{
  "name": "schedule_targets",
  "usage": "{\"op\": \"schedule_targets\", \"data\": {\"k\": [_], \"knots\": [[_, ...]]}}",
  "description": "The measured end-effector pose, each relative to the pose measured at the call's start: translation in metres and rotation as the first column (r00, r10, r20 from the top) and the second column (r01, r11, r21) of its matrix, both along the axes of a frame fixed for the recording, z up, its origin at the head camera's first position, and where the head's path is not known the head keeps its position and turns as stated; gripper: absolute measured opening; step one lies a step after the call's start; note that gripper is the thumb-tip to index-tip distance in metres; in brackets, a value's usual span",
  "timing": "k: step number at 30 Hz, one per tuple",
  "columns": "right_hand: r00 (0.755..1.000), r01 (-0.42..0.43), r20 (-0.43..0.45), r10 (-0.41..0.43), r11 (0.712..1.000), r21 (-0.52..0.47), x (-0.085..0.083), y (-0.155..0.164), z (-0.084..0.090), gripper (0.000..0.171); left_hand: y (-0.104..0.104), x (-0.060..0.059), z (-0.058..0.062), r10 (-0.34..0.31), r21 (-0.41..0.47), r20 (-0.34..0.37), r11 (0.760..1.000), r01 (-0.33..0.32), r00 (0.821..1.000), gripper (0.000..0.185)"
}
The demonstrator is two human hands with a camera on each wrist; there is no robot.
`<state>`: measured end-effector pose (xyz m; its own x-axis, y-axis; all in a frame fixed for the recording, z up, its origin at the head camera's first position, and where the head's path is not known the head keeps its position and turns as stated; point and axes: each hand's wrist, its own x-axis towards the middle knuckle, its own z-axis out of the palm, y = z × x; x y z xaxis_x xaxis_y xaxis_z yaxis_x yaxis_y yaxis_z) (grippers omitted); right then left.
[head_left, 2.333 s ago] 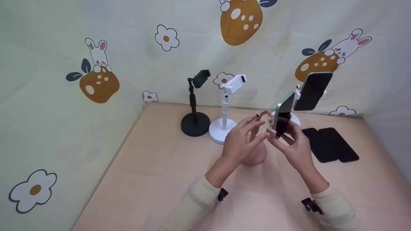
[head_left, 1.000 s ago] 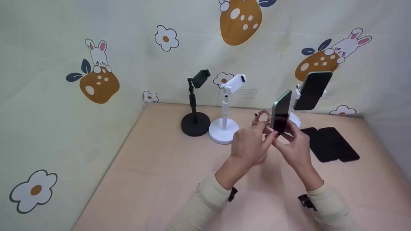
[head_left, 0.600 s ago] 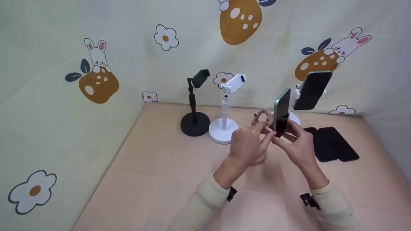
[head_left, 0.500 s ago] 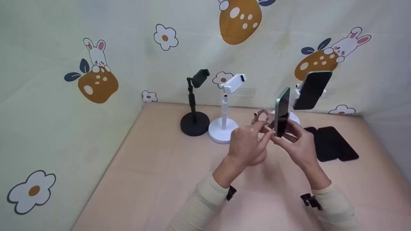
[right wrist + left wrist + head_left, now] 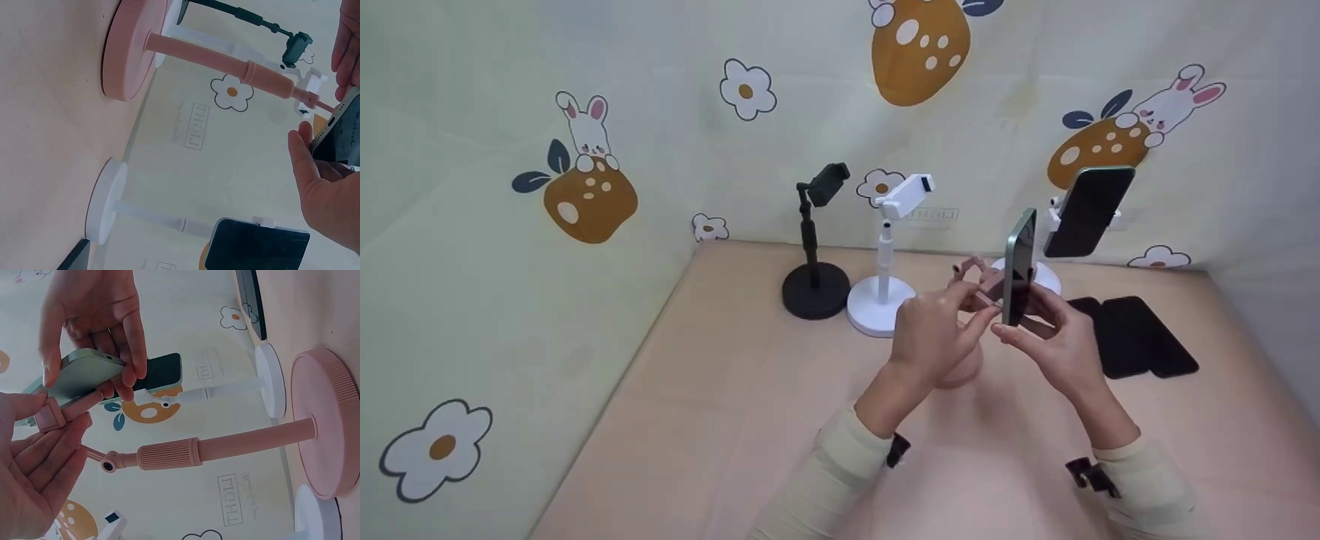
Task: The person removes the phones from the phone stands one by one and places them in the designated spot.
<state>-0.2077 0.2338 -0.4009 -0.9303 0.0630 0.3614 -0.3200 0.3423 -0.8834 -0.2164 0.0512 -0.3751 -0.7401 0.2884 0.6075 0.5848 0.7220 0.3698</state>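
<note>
Right hand: fingers and thumb pinch the lower end of a green-edged smartphone, holding it nearly upright with its narrow edge toward the head camera.
Left hand: thumb and fingertips close on the pink clamp of the pink phone stand, right at the phone's lower end.
Smartphone: near the middle of the table, above the pink stand's round base; in the left wrist view its end rests against the pink clamp, between the two hands.
Pink phone stand: base on the table under the hands, ribbed pole rising to a joint just below the clamp.
White stand with phone: far right, carrying a second dark-screened phone tilted back; its white base sits just behind the hands.
Empty white stand: left of the hands, near the far wall.
Black stand: just left of the white one, bases almost touching.
Two dark phones: lying flat side by side on the table, right of the right hand.
Backdrop: pale cloth printed with rabbits, flowers and orange strawberries.
</note>
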Motion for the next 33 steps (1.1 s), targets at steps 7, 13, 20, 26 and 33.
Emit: {"op": "schedule_targets", "data": {"k": [7,13,20,26,33], "knots": [[1.000,-0.010,0.011,0.009,1.000,0.012,0.001,0.002,0.000,0.068,0.001,0.000,0.002,-0.003,0.006,0.029,1.000,0.003,1.000,0.029],[0.999,-0.034,0.020,0.033,0.998,0.061,0.006,0.001,0.000,0.069,0.000,0.000,0.001,-0.008,0.038,0.063,0.999,0.006,0.998,0.030],[1.000,-0.027,0.014,0.025,0.991,0.130,0.019,0.007,0.000,0.073,0.000,0.000,-0.003,-0.002,0.039,0.041,0.999,0.000,0.999,0.033],[1.000,-0.008,0.014,0.006,0.988,0.153,0.027,0.018,-0.003,0.075,-0.002,0.001,-0.003,-0.014,0.040,0.055,0.999,0.012,0.998,0.034],[0.996,0.076,0.034,-0.082,0.986,0.145,0.033,0.034,-0.004,0.076,-0.005,0.003,-0.003,-0.006,0.025,0.052,1.000,0.005,0.999,0.034]]}}
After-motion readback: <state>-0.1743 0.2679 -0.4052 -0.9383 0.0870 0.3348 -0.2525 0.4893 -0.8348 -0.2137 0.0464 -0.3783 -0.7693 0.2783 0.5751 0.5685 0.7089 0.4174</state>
